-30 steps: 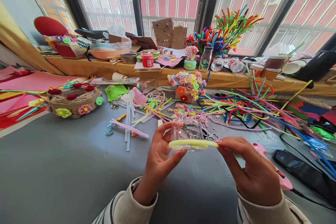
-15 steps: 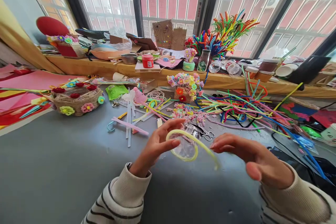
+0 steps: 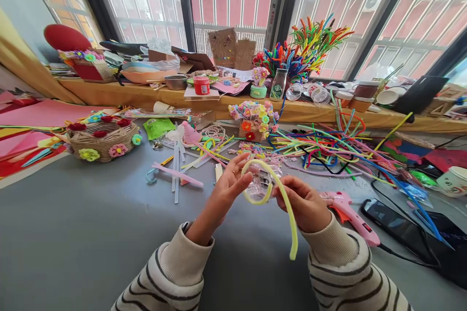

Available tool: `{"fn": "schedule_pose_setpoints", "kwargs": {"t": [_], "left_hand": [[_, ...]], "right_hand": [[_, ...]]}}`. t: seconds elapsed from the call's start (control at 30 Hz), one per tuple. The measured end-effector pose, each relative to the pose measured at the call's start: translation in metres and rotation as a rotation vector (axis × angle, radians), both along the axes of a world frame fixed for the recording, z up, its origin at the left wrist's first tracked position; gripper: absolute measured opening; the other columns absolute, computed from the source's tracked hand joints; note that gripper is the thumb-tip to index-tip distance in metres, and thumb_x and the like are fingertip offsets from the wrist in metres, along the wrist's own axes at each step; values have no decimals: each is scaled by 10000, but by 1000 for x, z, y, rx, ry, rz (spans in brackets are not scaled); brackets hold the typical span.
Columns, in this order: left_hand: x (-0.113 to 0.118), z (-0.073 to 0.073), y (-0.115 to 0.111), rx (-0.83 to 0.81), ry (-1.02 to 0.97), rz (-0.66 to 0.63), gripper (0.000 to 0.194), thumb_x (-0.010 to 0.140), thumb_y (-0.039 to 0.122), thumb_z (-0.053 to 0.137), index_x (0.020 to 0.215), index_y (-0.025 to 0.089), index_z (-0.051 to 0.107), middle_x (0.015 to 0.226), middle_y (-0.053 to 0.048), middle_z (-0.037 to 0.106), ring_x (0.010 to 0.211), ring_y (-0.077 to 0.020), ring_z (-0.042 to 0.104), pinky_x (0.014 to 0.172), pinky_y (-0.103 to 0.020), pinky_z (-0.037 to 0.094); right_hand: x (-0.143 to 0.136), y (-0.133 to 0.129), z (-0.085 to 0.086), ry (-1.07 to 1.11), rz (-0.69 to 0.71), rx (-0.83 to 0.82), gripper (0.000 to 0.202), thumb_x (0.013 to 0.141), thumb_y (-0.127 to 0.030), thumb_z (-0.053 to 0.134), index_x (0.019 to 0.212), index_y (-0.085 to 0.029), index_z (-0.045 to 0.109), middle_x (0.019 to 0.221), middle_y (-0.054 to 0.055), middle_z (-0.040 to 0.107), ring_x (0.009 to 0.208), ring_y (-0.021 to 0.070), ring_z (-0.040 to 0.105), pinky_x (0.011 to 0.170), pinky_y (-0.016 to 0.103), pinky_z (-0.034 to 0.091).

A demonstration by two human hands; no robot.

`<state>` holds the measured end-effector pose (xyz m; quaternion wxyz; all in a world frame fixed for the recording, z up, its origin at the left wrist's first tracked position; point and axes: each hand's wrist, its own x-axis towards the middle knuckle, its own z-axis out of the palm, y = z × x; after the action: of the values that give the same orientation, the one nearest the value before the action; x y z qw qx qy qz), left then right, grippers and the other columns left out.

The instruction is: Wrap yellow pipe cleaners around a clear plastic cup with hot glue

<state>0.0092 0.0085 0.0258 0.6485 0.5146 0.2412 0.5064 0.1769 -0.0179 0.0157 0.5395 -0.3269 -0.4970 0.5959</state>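
Note:
A yellow pipe cleaner point(image 3: 274, 171) curls in a loop around a clear plastic cup-like piece point(image 3: 260, 185), and its loose end hangs down at the right. My left hand point(image 3: 230, 188) is closed on the left side of the clear piece, thumb against the loop and fingers behind. My right hand point(image 3: 303, 203) pinches at the right side, where the pipe cleaner crosses in front of its fingertips. Whether those fingertips also grip the clear piece cannot be made out. Both hands are above the grey table point(image 3: 138, 248).
A pink glue gun point(image 3: 355, 216) and a black phone point(image 3: 386, 218) lie at right. Behind is a heap of coloured pipe cleaners point(image 3: 321, 148). Glue sticks point(image 3: 176, 172) and a woven basket point(image 3: 104, 141) are at left, and a flower-filled pot point(image 3: 251, 129) stands behind my hands.
My right hand has moved left and closed at the loop; before, it was open and apart. The clear piece and loop have shifted slightly right and up, and the glue gun has come into view.

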Motion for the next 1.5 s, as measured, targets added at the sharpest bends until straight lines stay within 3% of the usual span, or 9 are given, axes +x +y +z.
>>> {"fn": "schedule_pose_setpoints", "kwargs": {"t": [0.07, 0.17, 0.27, 0.6, 0.97, 1.2, 1.5], "left_hand": [[3, -5, -2, 56, 25, 70, 609, 670, 429, 589, 1190, 216, 355, 1202, -105, 404, 1120, -253, 408, 909, -363, 337], [4, -8, -9, 141, 121, 72, 772, 627, 427, 632, 1262, 248, 230, 1301, -110, 297, 1191, -270, 321, 942, -386, 312], [5, -7, -16, 195, 191, 113, 882, 598, 438, 651, 1293, 258, 140, 1315, -112, 267, 1206, -271, 295, 973, -405, 274], [12, -3, -26, 220, 304, 199, 893, 635, 371, 638, 1301, 267, 53, 1335, -104, 213, 1252, -236, 206, 1011, -406, 231], [16, -1, -28, 184, 385, 245, 901, 636, 333, 622, 1311, 257, 30, 1337, -106, 218, 1266, -250, 172, 1015, -444, 213], [13, -1, -27, 202, 348, 170, 859, 657, 238, 589, 1310, 267, 31, 1309, -97, 250, 1248, -229, 209, 990, -397, 275], [11, -5, -24, 218, 308, 165, 843, 659, 221, 622, 1296, 303, 76, 1300, -78, 253, 1228, -218, 243, 977, -372, 301]], "right_hand": [[-1, 0, 0, 8, -86, 9, 164, 668, -331, 638, 699, -178, 586, 574, -30, 579, 443, 38, 435, 418, 159, 354], [-5, -3, 2, -43, -204, 30, 136, 658, -308, 647, 674, -181, 602, 578, -26, 601, 456, 44, 469, 437, 164, 388], [-10, -6, 5, -111, -260, 45, 108, 654, -285, 650, 659, -184, 611, 532, -38, 578, 456, 50, 484, 450, 170, 414], [-20, -16, 8, -220, -367, 43, 76, 667, -279, 625, 669, -206, 605, 607, -26, 595, 506, 77, 504, 487, 210, 443], [-21, -17, 6, -258, -384, 58, 89, 665, -291, 628, 679, -204, 615, 639, -9, 611, 511, 84, 529, 484, 217, 460], [-18, -17, 7, -244, -379, 86, 85, 679, -276, 616, 682, -192, 620, 626, -11, 603, 499, 71, 510, 477, 208, 463], [-17, -16, 5, -179, -366, 82, 78, 683, -277, 617, 686, -199, 619, 588, -22, 593, 487, 71, 500, 475, 214, 447]]}}
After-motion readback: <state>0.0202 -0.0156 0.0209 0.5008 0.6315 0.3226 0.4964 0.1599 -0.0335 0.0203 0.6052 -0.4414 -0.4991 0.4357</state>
